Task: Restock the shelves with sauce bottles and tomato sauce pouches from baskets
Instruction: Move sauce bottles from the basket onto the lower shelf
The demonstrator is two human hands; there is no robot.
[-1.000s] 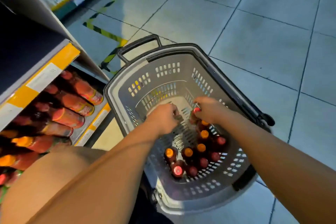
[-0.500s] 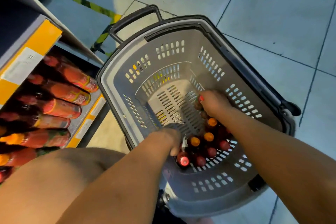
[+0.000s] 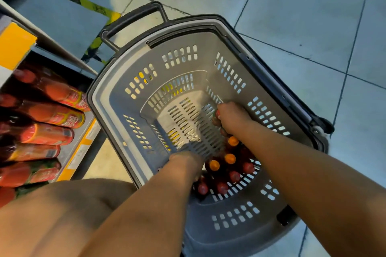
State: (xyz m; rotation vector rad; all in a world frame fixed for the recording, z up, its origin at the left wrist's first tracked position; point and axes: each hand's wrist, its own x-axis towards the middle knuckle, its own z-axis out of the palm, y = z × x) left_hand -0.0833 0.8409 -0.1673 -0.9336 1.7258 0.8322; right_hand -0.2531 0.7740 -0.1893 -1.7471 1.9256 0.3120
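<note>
Both hands were down inside the grey shopping basket (image 3: 133, 144). The right hand (image 3: 230, 117) was curled round the top of a sauce bottle (image 3: 215, 121) at the far edge of the cluster, its fingers wrapped over the neck so that only a sliver of the bottle showed beneath the fist. The left hand (image 3: 186, 162) reached toward the near side of the same cluster; its fingers were turned down and away from the camera, so it could not be told whether they gripped a bottle or merely touched one.

The remaining sauce bottles (image 3: 227, 171) stood upright and packed together in the near right corner of the basket floor, some with orange caps, others with red. The far half of the slotted floor lay bare. The basket's black handle (image 3: 133, 21) stuck out at the far end, above the grey tiled floor (image 3: 302, 16), which bore a strip of yellow and black tape (image 3: 83, 2).

To the left stood the shelf (image 3: 79, 148), already carrying rows of red sauce bottles (image 3: 52, 117) behind a yellow price rail (image 3: 14, 46).
</note>
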